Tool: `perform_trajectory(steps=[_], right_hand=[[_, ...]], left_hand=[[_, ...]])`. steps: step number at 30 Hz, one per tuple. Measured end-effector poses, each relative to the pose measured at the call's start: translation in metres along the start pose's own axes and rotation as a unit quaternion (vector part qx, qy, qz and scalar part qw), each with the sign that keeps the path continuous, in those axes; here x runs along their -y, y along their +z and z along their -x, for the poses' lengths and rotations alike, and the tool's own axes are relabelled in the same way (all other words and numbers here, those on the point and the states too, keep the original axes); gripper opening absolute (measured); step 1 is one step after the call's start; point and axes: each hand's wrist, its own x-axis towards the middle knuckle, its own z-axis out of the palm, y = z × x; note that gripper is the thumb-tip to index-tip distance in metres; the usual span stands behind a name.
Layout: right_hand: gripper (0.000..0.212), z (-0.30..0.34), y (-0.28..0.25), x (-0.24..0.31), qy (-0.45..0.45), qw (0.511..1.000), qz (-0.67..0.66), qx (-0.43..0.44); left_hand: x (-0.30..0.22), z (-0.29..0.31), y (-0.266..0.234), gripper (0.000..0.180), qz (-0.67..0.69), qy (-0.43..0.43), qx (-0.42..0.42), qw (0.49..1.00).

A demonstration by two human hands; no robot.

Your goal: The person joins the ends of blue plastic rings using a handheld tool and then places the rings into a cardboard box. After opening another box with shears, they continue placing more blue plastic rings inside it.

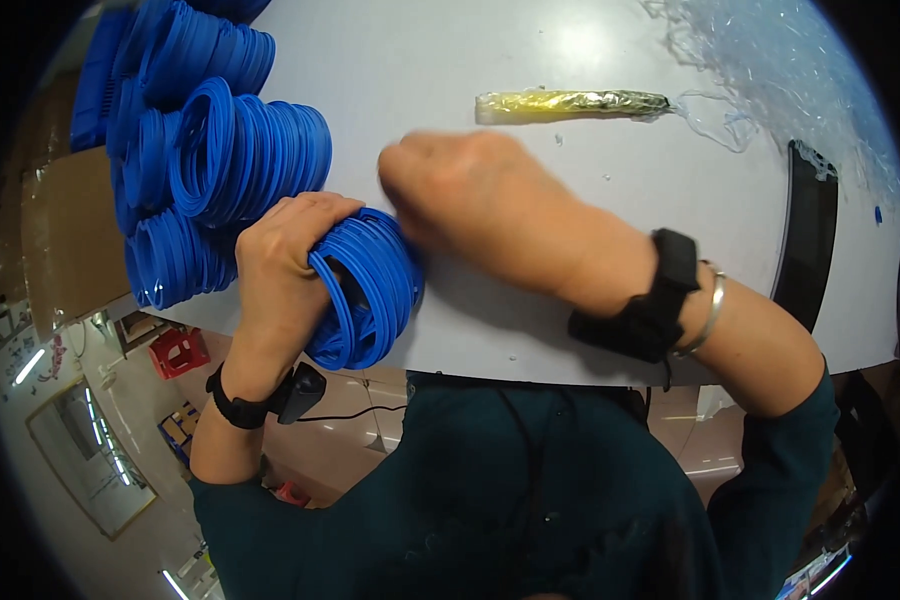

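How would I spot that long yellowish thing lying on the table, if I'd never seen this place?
Start at the white table and look to its far side, beyond the right hand. There lies a slim yellow-green stick in clear wrap, beside a heap of clear plastic scraps. It is the only yellowish thing; the bundles of blue rings are all on the left.

Left hand [285, 255] curled tight in a grip, wrist strapped. Right hand [475, 200] blurred, knuckles up, fingers tucked under, forearm angled across from lower right.
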Motion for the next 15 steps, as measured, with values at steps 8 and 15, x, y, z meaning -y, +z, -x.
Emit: perform_trajectory(steps=[8,15], right_hand=[[0.017,0.015,-0.068,-0.012,0.07,0.982,0.116,-0.134],[0.012,0.043,-0.011,0.036,0.121,0.987,-0.058,0.092]], left_hand=[[0.0,0.002,0.001,0.023,0.042,-0.021,0.006,0.999],[-0.002,-0.005,0.001,0.02,0.027,-0.03,0.027,0.999]])
